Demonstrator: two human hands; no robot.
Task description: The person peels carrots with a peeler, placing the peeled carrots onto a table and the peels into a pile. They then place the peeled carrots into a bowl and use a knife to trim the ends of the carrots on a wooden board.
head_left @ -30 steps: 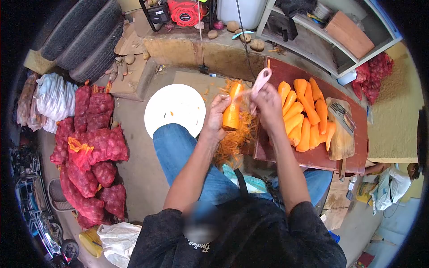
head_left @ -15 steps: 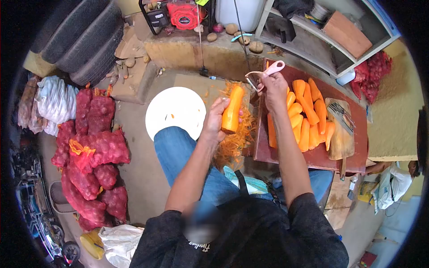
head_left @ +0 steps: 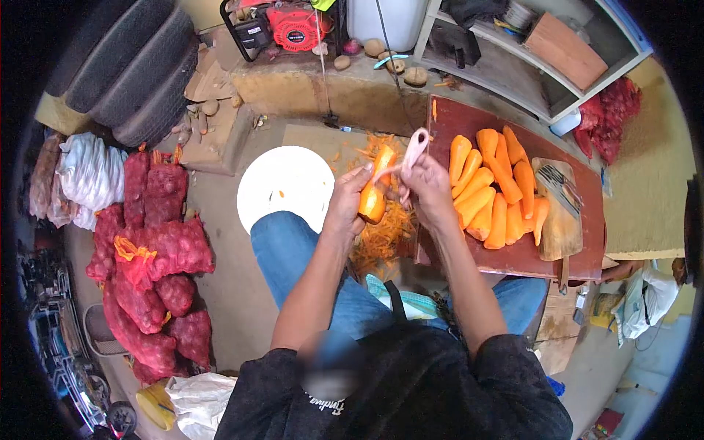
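My left hand [head_left: 348, 202] is wrapped round an orange carrot [head_left: 373, 204], held tilted over a heap of orange peelings [head_left: 385, 242] on the floor. My right hand [head_left: 427, 188] grips a pink peeler [head_left: 413, 149], whose blade end lies across the upper part of the carrot; the blade itself is blurred. Several peeled carrots [head_left: 477, 198] lie on the red-brown table [head_left: 447, 253] to the right of my right hand. Beside them is a wooden cutting board [head_left: 561, 233] with knives on it. A white round lid or plate [head_left: 282, 180] sits left of my left hand.
Red net sacks [head_left: 176, 242] stand on the floor at the left, below stacked tyres [head_left: 139, 73]. A low ledge [head_left: 293, 92] runs behind, with a red machine [head_left: 297, 29] on it. Grey shelving [head_left: 506, 62] rises behind the table.
My right hand has moved left and down, bringing the peeler from beside the carrot onto it. The carrot in my left hand has shifted slightly.
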